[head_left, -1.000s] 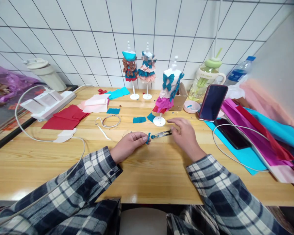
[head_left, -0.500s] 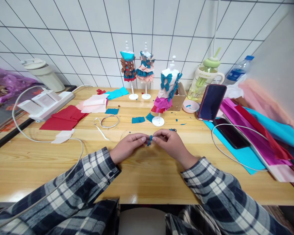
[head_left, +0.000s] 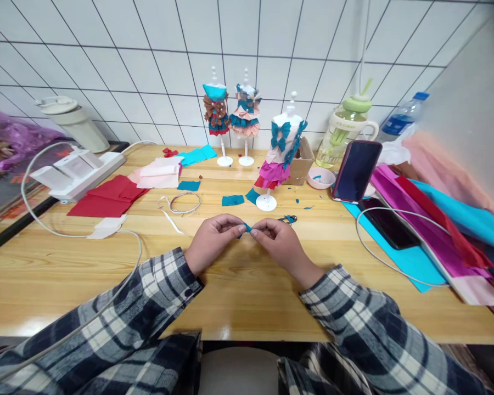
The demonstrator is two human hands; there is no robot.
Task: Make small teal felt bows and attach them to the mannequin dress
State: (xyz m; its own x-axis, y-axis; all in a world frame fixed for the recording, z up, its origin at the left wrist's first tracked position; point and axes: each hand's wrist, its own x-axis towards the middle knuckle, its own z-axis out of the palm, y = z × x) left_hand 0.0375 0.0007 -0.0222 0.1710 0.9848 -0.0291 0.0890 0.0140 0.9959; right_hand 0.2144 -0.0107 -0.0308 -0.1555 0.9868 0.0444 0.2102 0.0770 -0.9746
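Note:
My left hand point(head_left: 215, 237) and my right hand point(head_left: 276, 243) meet over the middle of the wooden table point(head_left: 239, 291), both pinching a small teal fabric piece point(head_left: 247, 227) between thumb and fingertips. A small thread snipper point(head_left: 287, 219) lies on the table just behind my right hand. A little further back stands a white mini mannequin point(head_left: 280, 156) dressed in teal bows and a pink skirt, with loose teal fabric scraps point(head_left: 234, 200) beside its base.
Two more dressed mannequins point(head_left: 230, 118) stand by the tiled wall. Red and pink cloth point(head_left: 111, 195), a white power strip point(head_left: 76, 170) with cable, and a ribbon loop point(head_left: 179, 204) lie left. A propped phone point(head_left: 356, 171), green cup point(head_left: 346, 134), bowl point(head_left: 321, 178) and coloured fabric sheets point(head_left: 436, 230) sit right.
My right hand left the snipper on the table and came to the teal piece held by my left hand. Both hands now pinch it together.

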